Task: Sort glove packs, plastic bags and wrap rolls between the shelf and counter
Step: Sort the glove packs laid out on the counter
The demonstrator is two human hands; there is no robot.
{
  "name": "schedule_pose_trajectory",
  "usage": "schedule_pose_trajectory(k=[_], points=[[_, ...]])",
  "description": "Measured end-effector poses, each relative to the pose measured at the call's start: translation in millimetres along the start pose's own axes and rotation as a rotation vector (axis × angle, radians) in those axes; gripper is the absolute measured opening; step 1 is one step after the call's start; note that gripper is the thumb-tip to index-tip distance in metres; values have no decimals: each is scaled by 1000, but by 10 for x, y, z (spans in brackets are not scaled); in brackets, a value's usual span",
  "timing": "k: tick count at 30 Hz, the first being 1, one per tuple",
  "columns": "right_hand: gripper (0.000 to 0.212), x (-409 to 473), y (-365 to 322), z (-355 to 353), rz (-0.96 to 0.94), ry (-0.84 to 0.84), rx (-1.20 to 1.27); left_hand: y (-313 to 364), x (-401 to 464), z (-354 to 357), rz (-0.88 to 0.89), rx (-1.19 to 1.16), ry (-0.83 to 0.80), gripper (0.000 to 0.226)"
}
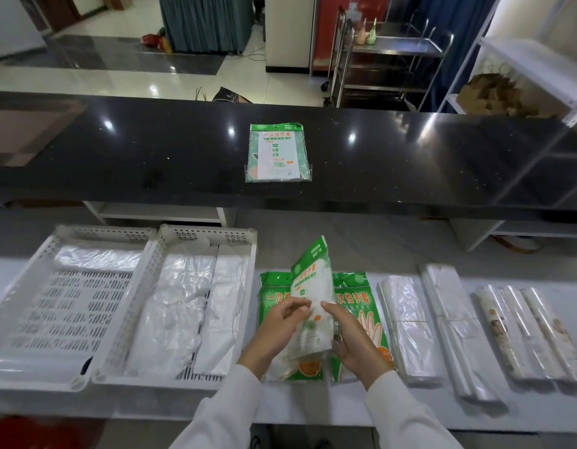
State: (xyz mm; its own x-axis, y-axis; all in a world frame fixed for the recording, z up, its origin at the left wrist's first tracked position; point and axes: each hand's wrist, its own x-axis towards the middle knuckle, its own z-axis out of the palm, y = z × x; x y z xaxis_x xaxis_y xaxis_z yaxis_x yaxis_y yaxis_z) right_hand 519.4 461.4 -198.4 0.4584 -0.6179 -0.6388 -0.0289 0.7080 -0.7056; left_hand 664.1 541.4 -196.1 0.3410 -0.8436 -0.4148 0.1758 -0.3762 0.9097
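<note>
At lower centre of frame: glove pack (313,296), long axis near upright, green header tipped toward upper right. Your left hand (282,322) and right hand (352,338) both pinch it with curled fingers.

i count four glove packs: one on the black counter (183,150) at (278,152), one held upright at (314,286), and two flat beneath it at (274,299) and (361,306). two white baskets sit on the left, (31,286) and (144,280). i see two flat stacks of plastic bags at (407,328) and (455,332). three wrap rolls lie at the right, (501,335), (527,332) and (553,332). two hands, (280,325) and (352,338).
</note>
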Motion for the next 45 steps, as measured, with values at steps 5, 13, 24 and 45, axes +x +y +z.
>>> schedule_pose_trajectory(k=[5, 13, 24, 45], points=[[30, 39, -111, 10, -30, 79, -19, 1, 38, -23, 56, 11, 45, 17], [19, 17, -118, -3, 46, 121, 140, -67, -13, -112, -3, 57, 65, 30], [35, -27, 109, -464, 88, 80, -7, -259, -123, -42, -80, 245, -19, 73], [26, -500, 653, -995, -486, 393, -954, -512, -307, 360, 204, 1051, 36, 69]])
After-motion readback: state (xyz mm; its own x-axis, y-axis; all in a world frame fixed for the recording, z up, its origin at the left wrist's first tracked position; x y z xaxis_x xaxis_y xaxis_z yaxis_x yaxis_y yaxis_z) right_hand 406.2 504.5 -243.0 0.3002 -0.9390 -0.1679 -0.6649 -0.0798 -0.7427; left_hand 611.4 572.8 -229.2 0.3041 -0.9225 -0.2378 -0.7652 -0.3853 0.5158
